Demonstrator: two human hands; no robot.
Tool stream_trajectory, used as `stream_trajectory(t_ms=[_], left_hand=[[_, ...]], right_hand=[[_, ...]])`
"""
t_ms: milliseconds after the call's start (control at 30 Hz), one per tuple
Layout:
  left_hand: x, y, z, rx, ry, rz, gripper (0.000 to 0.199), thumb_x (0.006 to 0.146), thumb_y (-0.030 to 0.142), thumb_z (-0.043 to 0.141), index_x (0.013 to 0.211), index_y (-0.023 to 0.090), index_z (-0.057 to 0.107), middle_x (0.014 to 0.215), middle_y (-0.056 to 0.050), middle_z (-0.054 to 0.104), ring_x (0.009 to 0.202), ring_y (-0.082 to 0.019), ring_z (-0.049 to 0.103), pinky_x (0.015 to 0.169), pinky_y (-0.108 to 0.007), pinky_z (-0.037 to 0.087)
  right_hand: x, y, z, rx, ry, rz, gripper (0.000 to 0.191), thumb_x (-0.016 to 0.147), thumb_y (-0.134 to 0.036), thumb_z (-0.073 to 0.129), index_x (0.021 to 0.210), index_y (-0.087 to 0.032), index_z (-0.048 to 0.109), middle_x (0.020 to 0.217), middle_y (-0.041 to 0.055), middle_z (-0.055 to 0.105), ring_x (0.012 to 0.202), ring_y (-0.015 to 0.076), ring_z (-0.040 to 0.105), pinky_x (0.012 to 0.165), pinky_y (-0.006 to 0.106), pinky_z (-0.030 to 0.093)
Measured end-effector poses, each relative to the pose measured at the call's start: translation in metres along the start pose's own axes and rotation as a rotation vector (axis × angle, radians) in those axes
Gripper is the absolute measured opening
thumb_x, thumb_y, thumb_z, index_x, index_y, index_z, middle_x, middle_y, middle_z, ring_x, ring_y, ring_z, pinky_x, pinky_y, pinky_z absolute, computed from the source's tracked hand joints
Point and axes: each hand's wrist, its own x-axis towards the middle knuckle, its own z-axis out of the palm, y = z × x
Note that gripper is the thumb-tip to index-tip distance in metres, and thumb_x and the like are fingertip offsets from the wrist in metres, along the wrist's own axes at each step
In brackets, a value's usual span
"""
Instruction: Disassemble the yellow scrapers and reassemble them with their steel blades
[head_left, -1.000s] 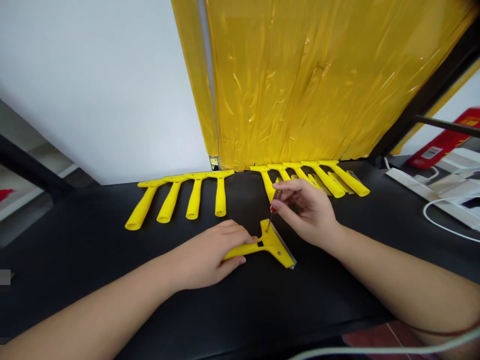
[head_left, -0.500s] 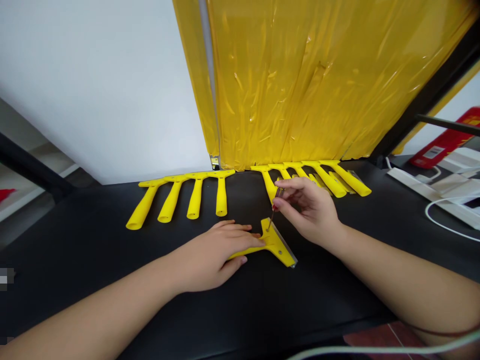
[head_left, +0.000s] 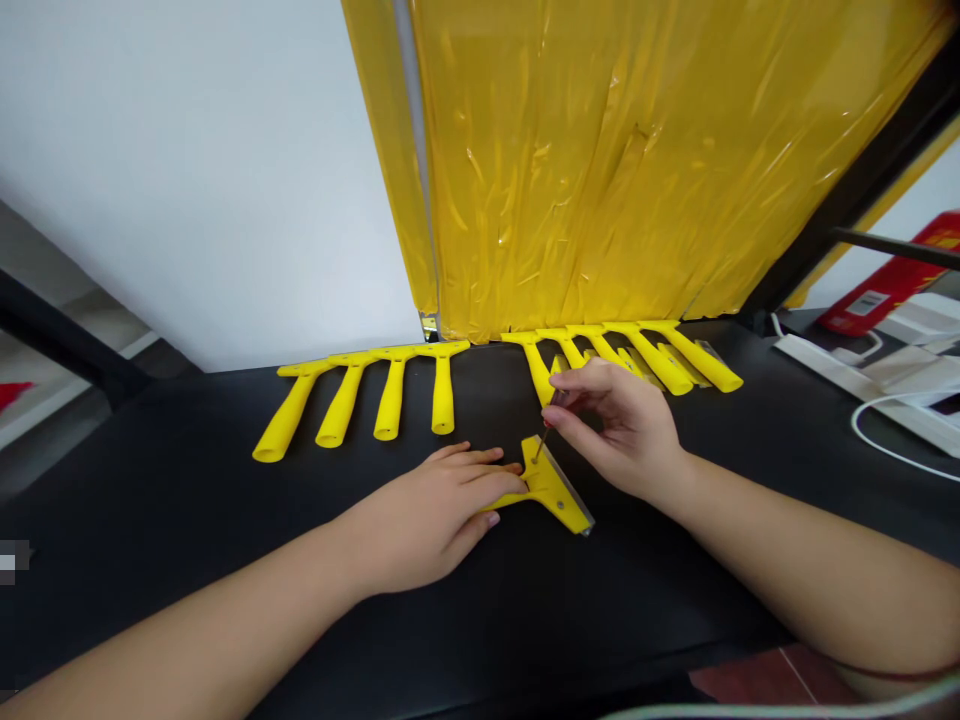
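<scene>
Pinching a thin metal screwdriver (head_left: 545, 442) between thumb and fingertips, the right hand (head_left: 619, 430) puts its tip on a small screw in the head of a yellow plastic scraper (head_left: 551, 490), which lies flat on the black tabletop (head_left: 187, 520). The left hand (head_left: 431, 515) presses on the scraper with slightly spread fingers (head_left: 480, 470). If this pressure becomes weak, the scraper may turn, and the tip may slip toward the bare steel blade (head_left: 576, 500) and hurt a finger.
</scene>
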Motion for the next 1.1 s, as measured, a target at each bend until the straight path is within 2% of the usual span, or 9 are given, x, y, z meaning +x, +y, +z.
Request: stream_trajectory(t_ms=[367,467,600,733,967,1100], left_hand=[[0.001,-0.001,0.001,0.043,-0.010,0.012,0.042,0.105,0.019,0.049,0.145,0.031,0.055,0.153,-0.003,0.061,0.148,-0.029,0.049,0.124,-0.057,0.036],[0.001,-0.002,0.002,0.046,-0.006,0.020,0.043,0.105,0.019,0.049,0.145,0.031,0.055,0.153,-0.003,0.061,0.149,-0.029,0.048,0.124,-0.057,0.036],[0.000,-0.002,0.003,0.034,0.015,0.030,0.043,0.104,0.017,0.050,0.144,0.032,0.057,0.152,-0.003,0.062,0.148,-0.028,0.050,0.124,-0.054,0.036],[0.001,-0.003,0.003,0.039,0.016,0.036,0.042,0.105,0.018,0.050,0.144,0.031,0.058,0.152,-0.004,0.062,0.148,-0.028,0.051,0.124,-0.053,0.036],[0.001,-0.002,0.003,0.055,-0.003,0.018,0.042,0.106,0.019,0.049,0.145,0.031,0.057,0.153,-0.003,0.061,0.149,-0.029,0.049,0.123,-0.056,0.036],[0.001,-0.003,0.003,0.029,0.012,0.023,0.042,0.105,0.018,0.050,0.144,0.031,0.058,0.151,-0.004,0.063,0.148,-0.028,0.050,0.124,-0.054,0.036]], right_hand=[[0.002,0.000,0.000,-0.001,-0.013,-0.017,0.034,0.092,-0.016,0.076,0.122,-0.030,0.067,0.090,0.0025,0.064,0.080,0.0184,0.066,0.065,0.034,0.061],[0.004,-0.003,0.000,0.075,0.024,0.021,0.023,0.091,-0.019,0.079,0.109,-0.028,0.069,0.091,0.0029,0.066,0.080,0.0183,0.066,0.069,0.036,0.060],[0.006,-0.009,0.001,0.183,0.109,0.151,0.010,0.091,-0.023,0.080,0.094,-0.025,0.071,0.081,0.0010,0.066,0.071,0.0161,0.067,0.060,0.031,0.057],[0.007,-0.012,0.001,0.247,0.092,0.235,0.010,0.090,-0.027,0.081,0.094,-0.023,0.073,0.078,0.0012,0.070,0.070,0.0171,0.072,0.060,0.030,0.060],[0.008,-0.010,0.000,0.363,0.094,0.272,0.010,0.091,-0.027,0.081,0.093,-0.022,0.073,0.078,0.0015,0.073,0.070,0.0165,0.074,0.064,0.030,0.063],[0.008,-0.009,0.001,0.454,0.017,0.337,0.012,0.093,-0.030,0.078,0.103,-0.024,0.076,0.088,0.0031,0.075,0.082,0.0188,0.077,0.075,0.034,0.065]])
